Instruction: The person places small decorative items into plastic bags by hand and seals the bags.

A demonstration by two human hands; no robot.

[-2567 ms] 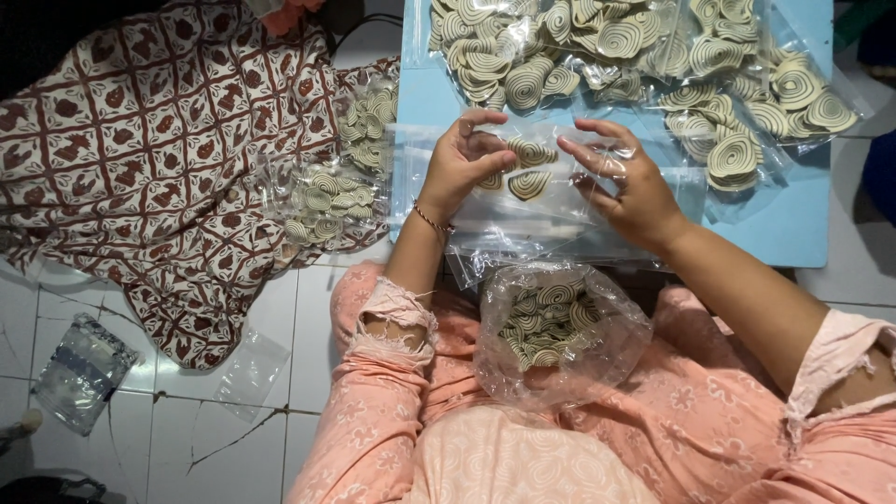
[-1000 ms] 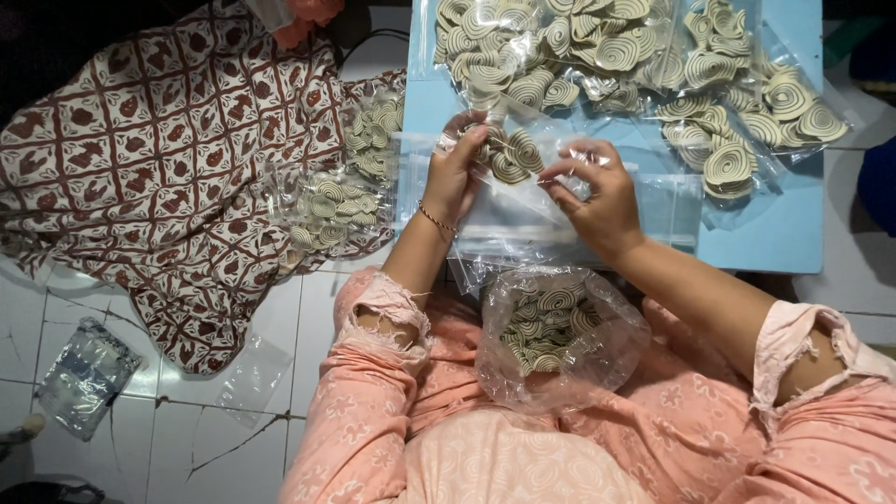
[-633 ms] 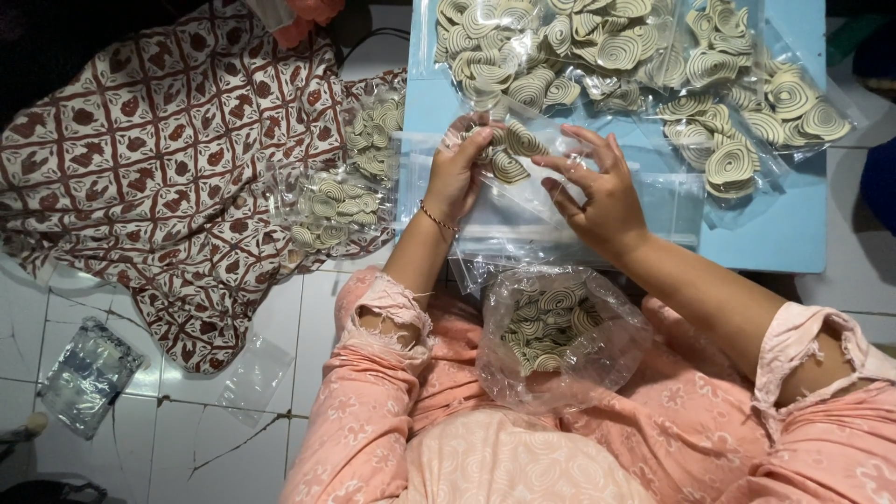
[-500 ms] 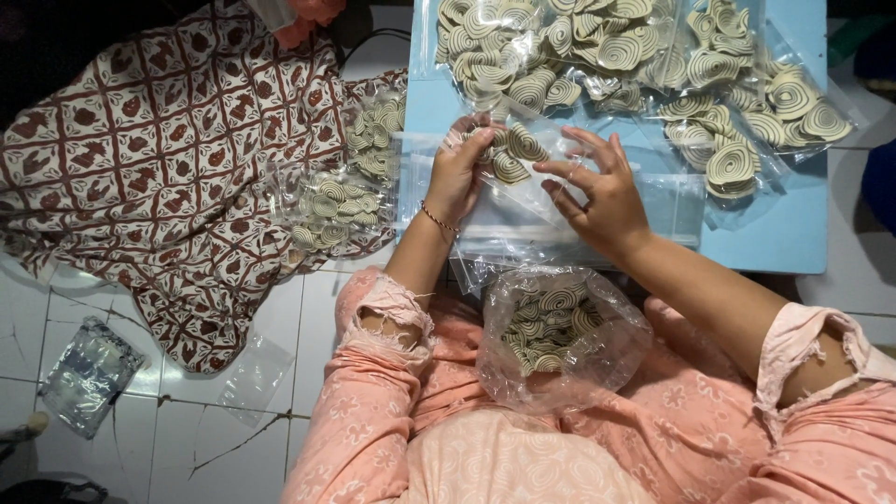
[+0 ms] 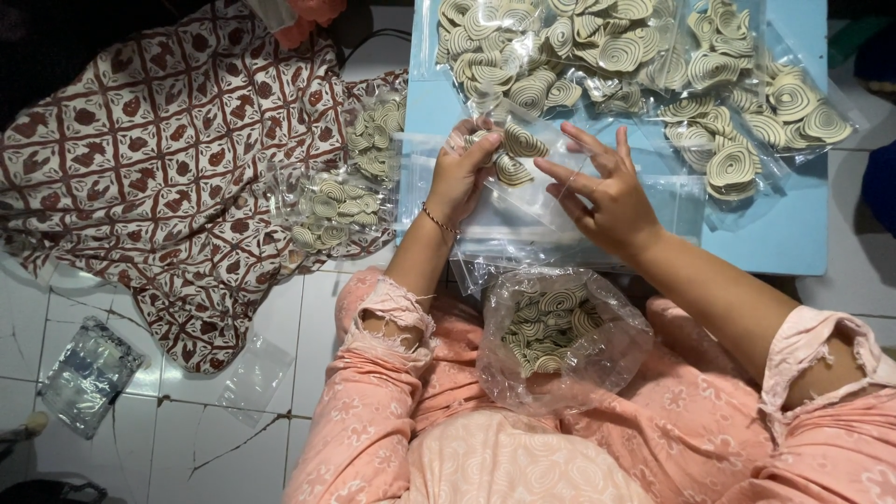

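White tiled floor (image 5: 280,308), cracked in places, with a low blue table (image 5: 793,233) at the top right. Far left, on the tiles: one flattened packet of clear bags (image 5: 89,373) and one loose empty bag (image 5: 252,378). Next, a brown-and-white patterned cloth (image 5: 140,159) covering another person's lap, with several filled clear bags of spiral crackers (image 5: 336,201) resting against it. Centre: my left hand (image 5: 459,173), fingers closed on the mouth of a small clear bag (image 5: 523,177) lying on the near edge of the table, a few spiral crackers (image 5: 513,154) already inside. Just right of it, my right hand (image 5: 607,196), fingers spread and loose, resting on the same bag and gripping nothing that I can make out. Below, in my lap: one large open plastic bag (image 5: 560,336), partly full of the same crackers. Top right, across the table: a heap of crackers under clear plastic (image 5: 653,56). By my reckoning: several bags filled, the one in hand only begun, a stack of empty bags (image 5: 523,247) beneath it and plenty of crackers still loose.
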